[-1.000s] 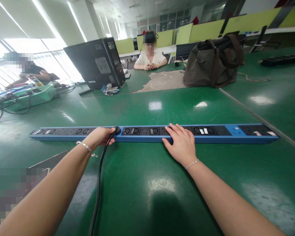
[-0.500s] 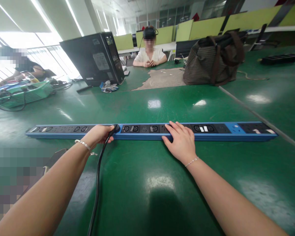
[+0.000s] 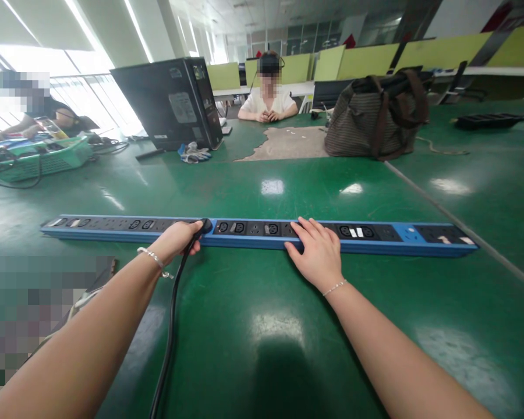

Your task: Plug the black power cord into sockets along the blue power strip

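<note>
A long blue power strip (image 3: 227,242) with a row of black sockets lies across the green table. My left hand (image 3: 184,237) is closed around a black plug (image 3: 206,225) at the strip, left of its middle. Whether the plug's pins are in a socket is hidden. From the plug a black cable (image 3: 172,326) runs down toward the bottom edge. My right hand (image 3: 319,251) rests on the strip right of its middle, fingers stretched out over the sockets and thumb by the near edge.
Beyond the strip stand a black computer case (image 3: 166,105), a pair of gloves (image 3: 194,152) and a brown bag (image 3: 375,119). A green basket (image 3: 61,163) with cables is at left. One person (image 3: 268,105) sits opposite, another (image 3: 48,113) at far left. A black object (image 3: 489,120) lies far right.
The view has shifted slightly, so the strip's right end appears a little further left. Both hands keep their places on the plug and strip.
</note>
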A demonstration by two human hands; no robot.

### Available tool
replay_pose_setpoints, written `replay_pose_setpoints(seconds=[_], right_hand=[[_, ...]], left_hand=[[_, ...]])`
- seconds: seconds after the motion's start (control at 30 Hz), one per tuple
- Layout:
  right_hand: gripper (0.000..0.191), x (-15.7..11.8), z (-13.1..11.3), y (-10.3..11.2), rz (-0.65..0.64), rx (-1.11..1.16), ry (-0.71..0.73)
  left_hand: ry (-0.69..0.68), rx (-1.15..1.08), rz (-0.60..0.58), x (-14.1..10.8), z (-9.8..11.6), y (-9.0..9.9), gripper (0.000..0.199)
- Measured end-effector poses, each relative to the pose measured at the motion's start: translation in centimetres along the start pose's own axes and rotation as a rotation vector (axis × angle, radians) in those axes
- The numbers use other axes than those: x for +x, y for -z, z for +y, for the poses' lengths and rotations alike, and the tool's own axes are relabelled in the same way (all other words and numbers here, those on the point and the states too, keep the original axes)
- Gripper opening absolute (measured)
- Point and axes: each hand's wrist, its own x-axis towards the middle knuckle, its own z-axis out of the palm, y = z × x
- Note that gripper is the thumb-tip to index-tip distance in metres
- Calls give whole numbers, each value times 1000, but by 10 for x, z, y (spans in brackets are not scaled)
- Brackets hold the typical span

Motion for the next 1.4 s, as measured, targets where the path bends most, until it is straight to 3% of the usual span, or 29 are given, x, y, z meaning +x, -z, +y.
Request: replay_pose_setpoints(seconds=[0.3, 0.67, 0.93, 1.13, 1.27, 1.4], right_hand=[[42, 1, 1, 0, -9, 1, 7], [41, 0, 1, 0, 8, -9, 17], [41, 0, 1, 0, 4, -6, 14], [42, 0, 1, 0, 3, -2, 16], [42, 0, 1, 0, -2, -7, 19], [42, 0, 1, 0, -2, -6, 17]], left_hand=[[5, -99, 65, -8, 2, -6, 41], [-3, -492, 144, -4, -20, -30, 39], [-95, -374, 195, -12, -13, -19, 41], [-334, -733, 244, -41, 16, 6, 34], [-326, -776, 123, -54, 28, 9, 32], [-188, -804, -106, -52, 27, -18, 29]])
